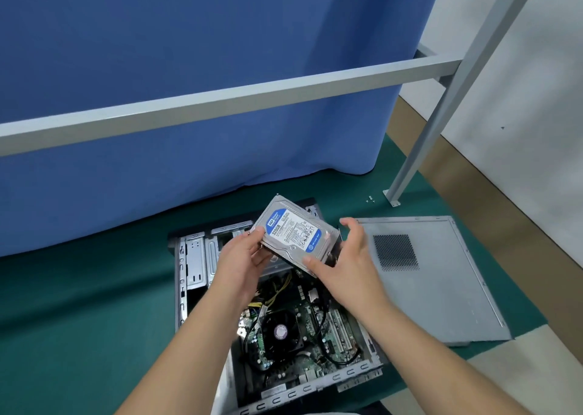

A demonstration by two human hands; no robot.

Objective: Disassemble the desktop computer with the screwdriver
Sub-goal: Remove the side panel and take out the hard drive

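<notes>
An open desktop case point(189, 276) lies on its side on the green mat, its motherboard and black CPU fan point(280, 331) exposed. Above the case I hold a silver hard drive point(295, 230) with a blue and white label, tilted. My left hand point(243, 258) grips its left end, thumb on top. My right hand point(344, 257) holds its right end, thumb on the near corner and fingers curled round the far side. No screwdriver is in view.
The removed grey side panel point(441, 282) lies on the mat to the right of the case. Small screws point(370, 198) lie near the foot of a grey metal frame leg point(410, 165). A grey crossbar point(220, 99) and a blue curtain point(189, 52) stand behind.
</notes>
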